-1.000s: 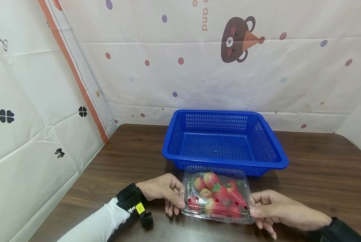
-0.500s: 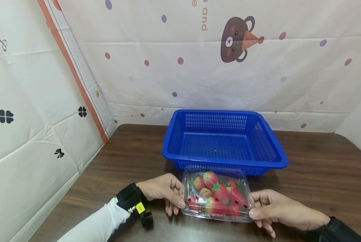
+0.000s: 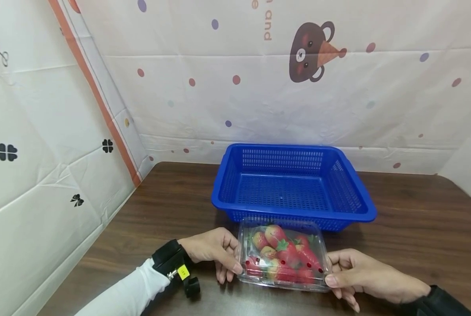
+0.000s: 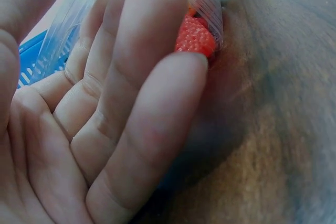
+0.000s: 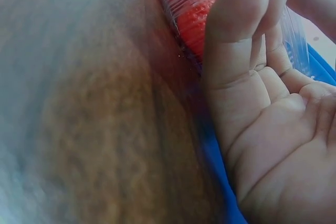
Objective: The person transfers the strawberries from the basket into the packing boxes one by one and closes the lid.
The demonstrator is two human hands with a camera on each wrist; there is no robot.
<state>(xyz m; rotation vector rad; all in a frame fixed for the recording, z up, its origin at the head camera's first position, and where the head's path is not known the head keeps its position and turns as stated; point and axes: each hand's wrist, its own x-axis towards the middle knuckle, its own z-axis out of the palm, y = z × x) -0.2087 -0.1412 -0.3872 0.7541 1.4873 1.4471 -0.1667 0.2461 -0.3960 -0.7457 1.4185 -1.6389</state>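
Note:
A clear plastic clamshell box (image 3: 312,241) of strawberries (image 3: 287,254) lies on the table in the head view, with its lid down. My left hand (image 3: 215,250) grips its left side, thumb at the near left corner. On the opposite side my right hand (image 3: 371,274) pinches the near right corner between thumb and fingers. The left wrist view shows the fingers (image 4: 152,124) curved beside the clear wall, with a red strawberry (image 4: 195,38) behind it. In the right wrist view, fingers (image 5: 228,61) bend in against the box, next to red fruit (image 5: 191,11).
Right behind the box stands a blue perforated plastic basket (image 3: 280,191) with nothing in it; its near wall overlaps the box's far edge in the head view. The brown wooden table (image 3: 140,228) meets a white printed cloth (image 3: 180,101) at the back and left.

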